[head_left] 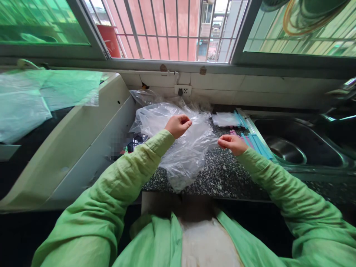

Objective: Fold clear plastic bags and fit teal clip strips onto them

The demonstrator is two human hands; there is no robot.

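While the person stands at the speckled counter (230, 178), both hands hold one clear plastic bag (185, 155) just above it, in front of the window (167, 29). In the head view, the left hand (178, 125) has its fingers curled closed and pinches the bag's upper edge; the right hand (233, 144) pinches the edge at the other side, thumb against fingertips. To do this well, I think the two grips should stay close to the rim and pull gently apart, so the thin film is stretched and does not tear. The bag hangs from the line between the hands, so its mouth points up and away from the person, and its long axis runs down toward the body. More clear bags (155, 115) lie behind it. Blue sealing sticks (257, 144) lie beside the sink (300, 148), near the right hand.
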